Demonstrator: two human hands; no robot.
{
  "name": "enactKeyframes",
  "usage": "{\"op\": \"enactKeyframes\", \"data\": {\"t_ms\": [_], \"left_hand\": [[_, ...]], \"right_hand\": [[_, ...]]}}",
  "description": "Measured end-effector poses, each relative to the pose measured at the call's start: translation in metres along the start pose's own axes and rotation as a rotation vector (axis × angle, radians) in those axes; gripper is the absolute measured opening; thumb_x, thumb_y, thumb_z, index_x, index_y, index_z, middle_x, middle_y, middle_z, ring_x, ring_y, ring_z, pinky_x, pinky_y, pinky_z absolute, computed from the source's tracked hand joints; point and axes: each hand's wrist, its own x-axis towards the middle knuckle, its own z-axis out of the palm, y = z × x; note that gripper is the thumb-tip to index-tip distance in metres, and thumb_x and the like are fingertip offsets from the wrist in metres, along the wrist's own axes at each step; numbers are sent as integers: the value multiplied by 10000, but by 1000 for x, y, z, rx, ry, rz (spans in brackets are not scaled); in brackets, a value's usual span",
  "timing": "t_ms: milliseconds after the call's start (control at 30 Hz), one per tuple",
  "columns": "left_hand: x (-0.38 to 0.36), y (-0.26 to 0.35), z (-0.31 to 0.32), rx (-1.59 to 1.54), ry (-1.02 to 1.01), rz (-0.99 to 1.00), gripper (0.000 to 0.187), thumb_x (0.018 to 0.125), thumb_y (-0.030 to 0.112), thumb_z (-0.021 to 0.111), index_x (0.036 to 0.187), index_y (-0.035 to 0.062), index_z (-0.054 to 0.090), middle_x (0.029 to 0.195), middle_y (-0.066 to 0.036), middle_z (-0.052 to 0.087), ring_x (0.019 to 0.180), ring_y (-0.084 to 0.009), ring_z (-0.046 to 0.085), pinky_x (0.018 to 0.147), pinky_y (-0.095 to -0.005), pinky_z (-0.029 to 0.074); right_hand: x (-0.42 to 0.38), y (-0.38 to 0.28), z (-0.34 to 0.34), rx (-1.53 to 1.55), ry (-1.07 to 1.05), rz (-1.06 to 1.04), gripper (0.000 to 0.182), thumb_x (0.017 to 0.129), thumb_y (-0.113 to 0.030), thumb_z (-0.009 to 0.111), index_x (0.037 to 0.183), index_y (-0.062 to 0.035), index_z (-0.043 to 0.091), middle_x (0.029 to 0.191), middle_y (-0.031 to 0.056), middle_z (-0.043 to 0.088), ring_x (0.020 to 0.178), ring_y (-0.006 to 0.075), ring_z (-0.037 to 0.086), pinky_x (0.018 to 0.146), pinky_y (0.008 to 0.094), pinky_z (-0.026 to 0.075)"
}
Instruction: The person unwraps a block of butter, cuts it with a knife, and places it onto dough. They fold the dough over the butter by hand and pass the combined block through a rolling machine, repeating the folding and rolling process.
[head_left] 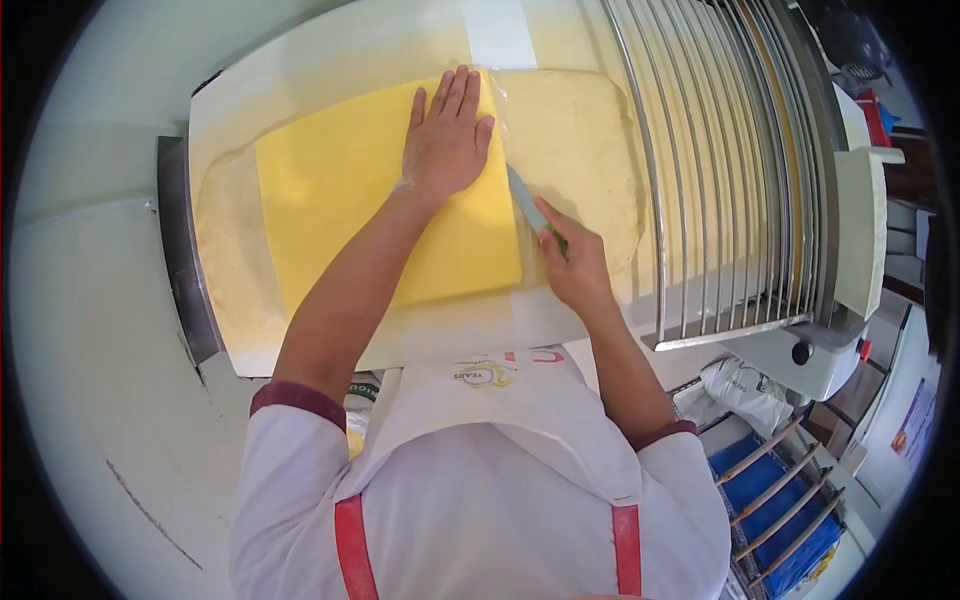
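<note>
A large yellow slab [345, 190], smooth like a sheet of butter or margarine, lies on a wider sheet of pale dough [575, 130]. The dough shows past the slab on both the left and right sides. My left hand [447, 145] rests flat on the slab's upper right part, fingers stretched out towards the far edge. In my right hand [575, 262] is a knife [524, 203] with a green handle, mostly covered by my fingers. Its blade lies along the slab's right edge, over the dough. Some clear plastic film [497, 95] shows at the slab's far right corner.
The dough lies on the pale belt [400, 335] of a dough sheeter. A metal bar guard [700, 180] stands just right of the dough. Beyond it is the machine's side housing with a black knob [802, 353]. A blue item [775, 510] sits behind bars at lower right.
</note>
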Motion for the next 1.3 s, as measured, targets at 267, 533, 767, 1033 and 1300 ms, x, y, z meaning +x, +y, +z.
{"op": "enactKeyframes", "data": {"t_ms": [267,533,767,1033,1300], "left_hand": [[-68,-48,-23,-177,-2,-139,634,936,280,499,1473,50,251,1542,-127,238,1436,-264,196,1164,-467,108],[-212,-191,-99,-137,243,-1047,340,861,267,663,1075,4,631,1056,-149,655,990,-285,613,874,-410,450],[-213,-176,-122,-995,387,-1012,68,880,11,565,892,5,631,816,-40,644,747,-110,588,685,-237,451],[-197,-156,-135,-1138,471,-937,69,892,26,569,887,-29,611,798,-78,636,745,-153,626,747,-265,471],[-310,-87,-168,-1159,462,-503,131,902,60,578,773,60,554,716,-18,592,669,-122,598,969,-386,388]], "right_hand": [[-94,-14,-56,-338,-341,43,449,864,19,540,1302,-81,546,864,181,616,736,276,598,686,354,476],[87,-65,-93,-342,-88,-245,362,878,-29,541,1233,-81,583,1111,199,629,1007,362,611,848,427,473],[291,-36,8,-694,-225,-394,395,887,-205,606,1280,-180,571,1270,169,546,1146,337,527,911,409,452],[135,-67,38,-868,-423,-662,995,746,-428,748,1488,-66,193,1519,201,242,1423,375,177,1143,537,141],[74,-64,54,-730,-317,-769,526,808,-239,703,1279,-92,521,1305,134,522,1355,313,343,1139,534,179]]}}
